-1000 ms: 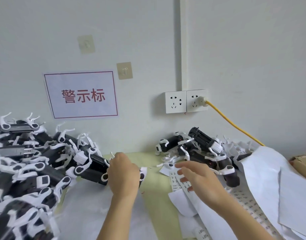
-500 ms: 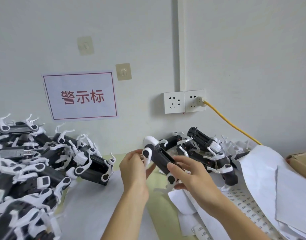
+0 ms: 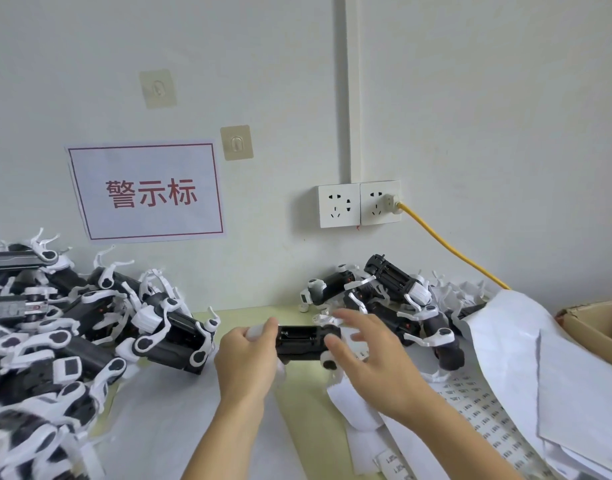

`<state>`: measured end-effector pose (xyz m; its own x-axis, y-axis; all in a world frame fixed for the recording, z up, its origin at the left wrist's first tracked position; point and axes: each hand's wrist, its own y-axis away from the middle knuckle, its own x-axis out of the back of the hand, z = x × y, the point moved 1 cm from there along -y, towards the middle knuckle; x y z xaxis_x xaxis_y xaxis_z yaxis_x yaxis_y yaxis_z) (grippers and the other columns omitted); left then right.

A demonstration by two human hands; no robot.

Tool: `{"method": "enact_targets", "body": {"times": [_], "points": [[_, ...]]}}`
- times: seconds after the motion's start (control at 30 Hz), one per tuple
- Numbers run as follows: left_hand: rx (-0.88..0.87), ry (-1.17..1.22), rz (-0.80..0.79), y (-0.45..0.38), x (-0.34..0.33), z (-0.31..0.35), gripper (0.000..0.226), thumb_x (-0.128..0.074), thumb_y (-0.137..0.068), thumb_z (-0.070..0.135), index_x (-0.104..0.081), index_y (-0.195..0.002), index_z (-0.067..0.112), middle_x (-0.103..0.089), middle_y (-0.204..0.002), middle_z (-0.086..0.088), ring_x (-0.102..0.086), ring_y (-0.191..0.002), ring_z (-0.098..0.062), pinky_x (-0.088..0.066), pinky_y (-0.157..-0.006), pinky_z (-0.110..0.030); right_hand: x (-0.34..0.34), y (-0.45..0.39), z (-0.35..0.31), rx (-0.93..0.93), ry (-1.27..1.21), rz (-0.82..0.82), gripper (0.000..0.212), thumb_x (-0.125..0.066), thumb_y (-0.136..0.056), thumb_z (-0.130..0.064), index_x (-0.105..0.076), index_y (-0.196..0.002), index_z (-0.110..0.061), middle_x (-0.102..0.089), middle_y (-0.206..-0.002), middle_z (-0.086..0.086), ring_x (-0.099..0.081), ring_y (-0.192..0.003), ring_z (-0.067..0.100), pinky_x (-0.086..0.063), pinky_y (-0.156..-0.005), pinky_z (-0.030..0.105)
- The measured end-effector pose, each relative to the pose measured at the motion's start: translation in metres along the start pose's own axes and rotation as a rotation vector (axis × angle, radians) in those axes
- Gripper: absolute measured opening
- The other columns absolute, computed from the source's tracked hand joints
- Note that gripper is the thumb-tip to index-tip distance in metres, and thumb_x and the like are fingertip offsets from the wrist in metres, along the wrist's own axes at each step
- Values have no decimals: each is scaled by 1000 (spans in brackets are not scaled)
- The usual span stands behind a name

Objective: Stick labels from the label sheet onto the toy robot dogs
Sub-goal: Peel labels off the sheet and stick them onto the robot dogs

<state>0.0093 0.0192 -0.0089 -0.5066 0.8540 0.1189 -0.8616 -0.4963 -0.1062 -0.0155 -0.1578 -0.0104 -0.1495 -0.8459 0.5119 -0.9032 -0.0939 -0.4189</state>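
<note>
My left hand (image 3: pixel 245 362) grips a black-and-white toy robot dog (image 3: pixel 299 342) by its left end, holding it level above the table with its underside up. My right hand (image 3: pixel 368 355) is at the dog's right end, thumb on the body and fingers spread loosely. The label sheet (image 3: pixel 471 407), a long white strip with rows of small printed labels, lies on the table under my right forearm. A large pile of robot dogs (image 3: pixel 72 327) fills the left side. A smaller pile of robot dogs (image 3: pixel 384 296) lies behind my right hand.
Loose white paper sheets (image 3: pixel 526 348) cover the right side of the table, beside a cardboard box (image 3: pixel 595 323) at the right edge. A yellow cable (image 3: pixel 446 244) runs from the wall socket (image 3: pixel 358 204) down to the right. A yellow-green table (image 3: pixel 308 424) strip shows between my arms.
My left hand took a dog from the left pile and brought it to the centre. It was tilted half a second ago and lies level now. My right hand left the label sheet and reached the dog.
</note>
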Motion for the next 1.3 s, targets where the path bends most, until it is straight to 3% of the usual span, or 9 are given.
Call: {"method": "enact_targets", "body": {"times": [0.2, 0.33, 0.43, 0.53, 0.63, 0.73, 0.9, 1.07, 1.3], "points": [[87, 40, 76, -5, 7, -3, 31, -66, -90, 28, -59, -91, -2, -67, -83, -16, -68, -80, -32, -59, -82, -49, 32, -12, 26, -219, 314, -8, 35, -51, -98, -25, -48, -133, -28, -56, -107, -4, -57, -90, 9, -47, -78, 27], [67, -63, 64, 3, 7, -2, 26, -65, -90, 25, -54, -92, 1, -61, -49, 0, -59, -46, -12, -48, -41, -21, 53, -10, 40, -333, 383, 28, 32, -45, -92, -14, -57, -119, -27, -54, -79, -5, -53, -70, 11, -41, -56, 23], [55, -160, 28, 6, 7, 1, 29, -62, -93, 27, -49, -101, 1, -63, -62, -8, -57, -41, -6, -45, -39, -17, 57, -8, 39, -353, 444, 11, 22, -46, -91, -16, -60, -106, -26, -58, -79, -4, -56, -67, 16, -44, -53, 24], [38, -313, -10, 7, 4, 2, 38, -59, -96, 35, -38, -109, 6, -62, -103, -15, -64, -94, -23, -44, -66, -27, 55, -5, 38, -367, 570, -52, 15, -53, -92, -24, -60, -105, -24, -57, -92, -3, -59, -82, 20, -47, -65, 26], [0, -474, 53, 11, 1, 4, 50, -58, -95, 38, -36, -125, 5, -48, -131, -26, -36, -129, -41, -36, -98, -41, 48, -1, 34, -390, 674, -109, 29, -62, -92, -44, -57, -108, -21, -51, -91, -6, -59, -91, 18, -48, -71, 28], [-136, -550, 188, 19, -1, 12, 48, -58, -94, 38, -38, -127, 9, -46, -134, -22, -27, -134, -36, -31, -102, -47, 36, 2, 31, -433, 714, -155, 49, -67, -84, -61, -46, -102, -22, -48, -95, -6, -54, -90, 17, -44, -71, 30], [-347, -582, 210, 32, -15, 21, 38, -55, -94, 35, -42, -125, 18, -49, -127, -9, -26, -130, -28, -23, -99, -46, 21, 2, 32, -469, 702, -162, 56, -77, -77, -59, -41, -97, -20, -44, -89, -9, -51, -86, 16, -41, -67, 28], [-515, -598, 69, 44, -33, 20, 27, -51, -95, 34, -47, -120, 24, -47, -119, 2, -28, -124, -22, -26, -94, -41, 22, 2, 30, -442, 752, -86, 59, -70, -77, -68, -32, -79, -23, -47, -96, -6, -48, -86, 17, -37, -67, 27], [-785, -616, -299, 60, -53, 11, 15, -47, -96, 34, -50, -111, 31, -53, -112, 15, -40, -115, -11, -23, -95, -36, 19, 0, 31, -502, 730, -169, 61, -79, -72, -60, -41, -95, -19, -53, -113, 2, -49, -88, 19, -42, -71, 28]]}}
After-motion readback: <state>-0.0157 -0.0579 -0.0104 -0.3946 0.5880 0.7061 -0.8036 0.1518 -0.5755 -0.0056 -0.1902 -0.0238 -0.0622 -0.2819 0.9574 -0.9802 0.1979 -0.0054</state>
